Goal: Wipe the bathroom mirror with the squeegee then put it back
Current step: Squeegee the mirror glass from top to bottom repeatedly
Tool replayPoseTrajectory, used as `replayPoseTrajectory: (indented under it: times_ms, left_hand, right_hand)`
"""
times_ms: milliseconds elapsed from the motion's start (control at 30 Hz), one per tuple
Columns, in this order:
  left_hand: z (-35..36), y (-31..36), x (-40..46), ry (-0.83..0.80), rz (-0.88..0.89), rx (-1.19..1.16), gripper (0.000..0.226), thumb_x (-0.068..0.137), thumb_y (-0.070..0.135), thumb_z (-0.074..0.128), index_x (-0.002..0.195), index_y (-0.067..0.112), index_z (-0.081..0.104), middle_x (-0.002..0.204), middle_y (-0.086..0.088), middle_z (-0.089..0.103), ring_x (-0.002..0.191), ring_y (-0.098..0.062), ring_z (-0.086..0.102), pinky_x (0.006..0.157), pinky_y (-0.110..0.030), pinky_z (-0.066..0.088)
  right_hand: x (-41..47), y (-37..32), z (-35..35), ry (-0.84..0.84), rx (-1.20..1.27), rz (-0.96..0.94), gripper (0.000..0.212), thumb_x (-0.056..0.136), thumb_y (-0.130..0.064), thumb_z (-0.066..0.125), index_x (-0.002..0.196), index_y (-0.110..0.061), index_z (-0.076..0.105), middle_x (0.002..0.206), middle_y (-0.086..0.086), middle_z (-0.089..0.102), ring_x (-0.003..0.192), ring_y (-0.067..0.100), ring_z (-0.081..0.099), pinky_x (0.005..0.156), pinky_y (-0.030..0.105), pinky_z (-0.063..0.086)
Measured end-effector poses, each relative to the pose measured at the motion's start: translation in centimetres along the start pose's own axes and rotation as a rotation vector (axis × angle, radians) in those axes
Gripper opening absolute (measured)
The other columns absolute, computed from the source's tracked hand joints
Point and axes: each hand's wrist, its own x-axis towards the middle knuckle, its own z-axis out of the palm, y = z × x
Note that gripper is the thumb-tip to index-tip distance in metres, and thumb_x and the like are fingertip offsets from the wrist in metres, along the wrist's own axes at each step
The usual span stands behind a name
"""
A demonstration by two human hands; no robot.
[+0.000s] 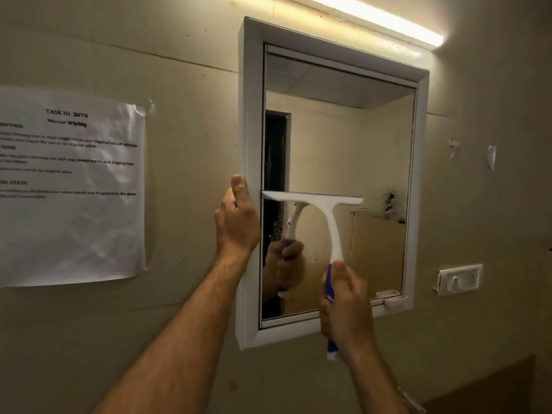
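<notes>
Squeegee (321, 210), T-shaped white plastic, rises from my right grip (346, 309), which is wrapped round its blue handle; blade flat on the misted mirror (352, 162). Left grip (237, 219) clasps the smooth white frame (249, 115).

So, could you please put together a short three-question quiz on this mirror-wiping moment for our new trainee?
1. True or false: the squeegee blade lies against the mirror, about level.
2. Which hand grips the squeegee's blue-and-white handle?
A. left hand
B. right hand
C. both
3. Fill in: the left hand grips the mirror's white ____.

Key
1. True: the blade sits across the left part of the glass, near mid-height.
2. B: the right hand is wrapped round the handle, below the blade.
3. Frame: the left hand holds its left edge, thumb up.
</notes>
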Motion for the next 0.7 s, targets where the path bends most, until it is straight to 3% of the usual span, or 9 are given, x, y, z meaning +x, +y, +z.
replayPoseTrajectory:
  times_ms: [67,133,267,333,400,500,567,633,700]
  left_hand:
    - [0.0,-0.1,0.1,-0.013,-0.016,0.004,0.072,0.098,0.062,0.011,0.145,0.016,0.041,0.132,0.001,0.056,0.095,0.015,0.040,0.056,0.012,0.021]
    - [0.0,-0.3,0.2,-0.029,-0.020,-0.009,0.073,0.097,0.064,0.010,0.146,0.018,0.039,0.143,-0.003,0.049,0.110,0.004,0.036,0.067,0.006,0.019]
    - [0.1,-0.4,0.2,-0.006,-0.019,-0.019,0.075,0.095,0.066,0.010,0.145,0.018,0.041,0.141,-0.002,0.051,0.110,0.005,0.036,0.068,0.006,0.017]
    - [0.0,-0.3,0.1,0.016,-0.009,-0.013,0.075,0.095,0.066,0.011,0.143,0.018,0.044,0.123,0.008,0.058,0.092,0.019,0.041,0.059,0.009,0.021]
    - [-0.2,-0.1,0.0,0.016,-0.003,-0.014,0.077,0.094,0.068,0.011,0.143,0.018,0.044,0.105,0.018,0.051,0.080,0.022,0.045,0.058,0.006,0.024]
    - [-0.3,0.0,0.0,0.023,-0.002,-0.014,0.077,0.094,0.067,0.010,0.143,0.018,0.044,0.109,0.021,0.053,0.090,0.015,0.048,0.066,0.001,0.025]
    - [-0.2,-0.1,0.0,0.011,-0.004,-0.029,0.075,0.096,0.065,0.011,0.144,0.017,0.043,0.124,0.005,0.061,0.107,0.001,0.053,0.074,-0.004,0.027]
    - [-0.2,-0.3,0.0,-0.015,-0.002,-0.039,0.073,0.097,0.063,0.012,0.145,0.016,0.041,0.140,-0.004,0.052,0.123,-0.007,0.044,0.076,-0.003,0.024]
    - [-0.2,-0.3,0.0,-0.028,0.007,-0.035,0.072,0.097,0.062,0.012,0.146,0.016,0.039,0.144,-0.005,0.049,0.125,-0.007,0.041,0.074,-0.001,0.022]
  right_hand:
    - [-1.0,0.8,-0.3,-0.010,-0.002,0.010,0.052,0.083,-0.059,0.035,0.077,-0.010,0.051,0.051,0.001,0.038,0.037,0.009,0.031,0.038,0.022,0.027]
    - [-1.3,1.0,-0.5,-0.006,0.002,0.025,0.056,0.080,-0.061,0.036,0.078,-0.007,0.051,0.050,0.001,0.038,0.036,0.009,0.030,0.038,0.021,0.027]
    - [0.2,-0.6,-1.0,0.001,-0.043,0.001,0.049,0.092,-0.055,0.035,0.076,-0.011,0.051,0.052,0.001,0.036,0.038,0.009,0.030,0.041,0.022,0.026]
    - [1.1,-1.5,-1.0,-0.018,-0.017,0.010,0.045,0.093,-0.053,0.035,0.077,-0.014,0.050,0.049,-0.002,0.036,0.037,0.009,0.029,0.039,0.023,0.025]
    - [1.3,-1.6,-0.8,-0.029,0.004,0.030,0.044,0.093,-0.053,0.035,0.079,-0.014,0.050,0.047,-0.004,0.038,0.036,0.009,0.030,0.038,0.023,0.025]
    - [0.3,-0.2,-0.4,-0.035,0.046,0.049,0.046,0.092,-0.053,0.036,0.079,-0.011,0.051,0.046,-0.003,0.037,0.035,0.010,0.029,0.036,0.022,0.025]
    - [-0.9,1.2,-0.2,-0.026,0.075,0.068,0.050,0.087,-0.056,0.038,0.079,-0.009,0.051,0.046,-0.002,0.037,0.035,0.011,0.028,0.035,0.021,0.025]
    - [-2.1,2.3,-0.3,-0.012,0.089,0.083,0.054,0.080,-0.059,0.039,0.080,-0.007,0.051,0.046,-0.001,0.037,0.035,0.011,0.028,0.034,0.021,0.025]
    - [-2.9,2.9,-0.5,0.002,0.091,0.097,0.054,0.078,-0.059,0.040,0.080,-0.006,0.052,0.046,-0.001,0.037,0.034,0.010,0.027,0.034,0.020,0.025]
